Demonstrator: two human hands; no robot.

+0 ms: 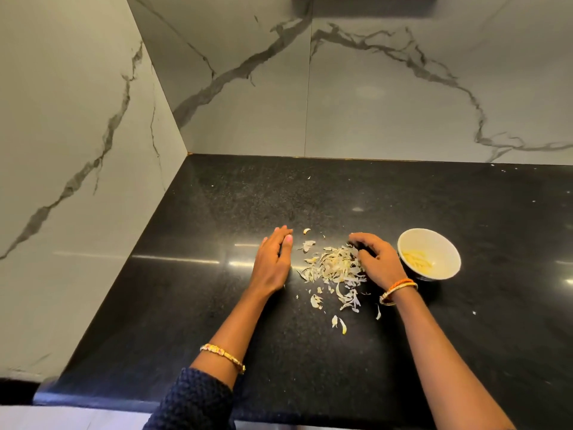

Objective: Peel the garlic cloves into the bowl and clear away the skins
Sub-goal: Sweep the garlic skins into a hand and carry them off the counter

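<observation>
Sleeve nearest | left hand flat, right hand curled, raking skins between them | papery, light, scoop from pile edges

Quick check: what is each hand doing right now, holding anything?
Left hand: open, flat on the countertop, holding nothing.
Right hand: fingers curled at the garlic skins; grip cannot be told.

left grip flat, fingers straight, right grip curled

skins: pale, scattered pile, countertop | bowl: white, upright, peeled cloves inside
</observation>
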